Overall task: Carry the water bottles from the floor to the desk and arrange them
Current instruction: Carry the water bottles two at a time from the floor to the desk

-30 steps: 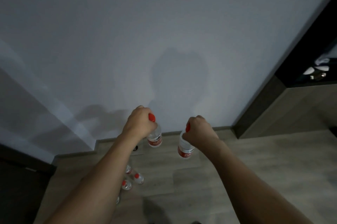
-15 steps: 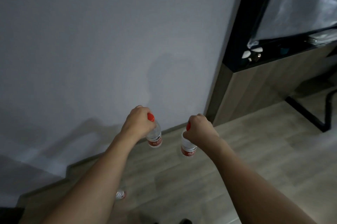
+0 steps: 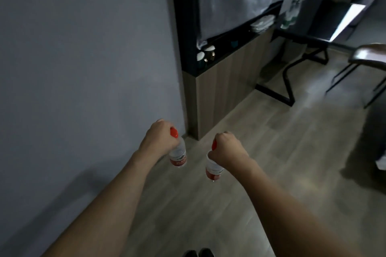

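Note:
My left hand [image 3: 159,138] grips a clear water bottle [image 3: 178,155] near its red cap, and the bottle hangs upright above the floor. In my right hand [image 3: 228,149] hangs a second red-capped water bottle [image 3: 213,170], held the same way by its neck. Both bottles carry red labels. Far off at the upper right stands a dark desk [image 3: 309,27] on black legs, with several water bottles [image 3: 291,13] standing on its left end. No bottles on the floor are in view.
A grey wall [image 3: 83,47] runs along the left. A wooden cabinet [image 3: 225,81] with a dark shelf holds cups [image 3: 205,55] and folded white cloths [image 3: 262,22]. A chair [image 3: 369,58] stands at the right. Wood-look floor [image 3: 271,152] stretches toward the desk.
The view has swung to the right: the floor bottles left the frame, and the cabinet, desk and chair came in. Both hands keep holding their bottles in the same pose.

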{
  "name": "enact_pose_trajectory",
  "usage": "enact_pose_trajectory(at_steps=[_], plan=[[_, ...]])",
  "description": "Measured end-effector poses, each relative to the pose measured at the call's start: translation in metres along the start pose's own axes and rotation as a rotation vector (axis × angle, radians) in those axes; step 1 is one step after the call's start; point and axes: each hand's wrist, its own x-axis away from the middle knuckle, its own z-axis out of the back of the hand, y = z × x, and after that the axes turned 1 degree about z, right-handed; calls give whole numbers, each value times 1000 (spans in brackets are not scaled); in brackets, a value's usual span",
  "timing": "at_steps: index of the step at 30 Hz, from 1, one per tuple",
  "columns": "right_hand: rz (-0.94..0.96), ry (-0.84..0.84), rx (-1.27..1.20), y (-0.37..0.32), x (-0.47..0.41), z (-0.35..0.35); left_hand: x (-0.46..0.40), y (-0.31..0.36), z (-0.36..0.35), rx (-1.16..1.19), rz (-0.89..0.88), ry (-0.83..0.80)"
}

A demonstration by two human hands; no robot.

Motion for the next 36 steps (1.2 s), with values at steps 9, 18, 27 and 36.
enact_pose_trajectory(at_steps=[9, 18, 27, 36], plan=[[-242, 154, -20, 67, 56, 23, -9, 81, -39, 19, -302, -122], [-469, 259, -16, 113, 111, 33, 1, 146, -78, 33, -518, -207], [-547, 298, -48, 158, 115, 44, 0, 191, -110, 18, -585, -282], [-466, 310, -46, 198, 74, 83, -35, 231, -117, 22, -563, -252]])
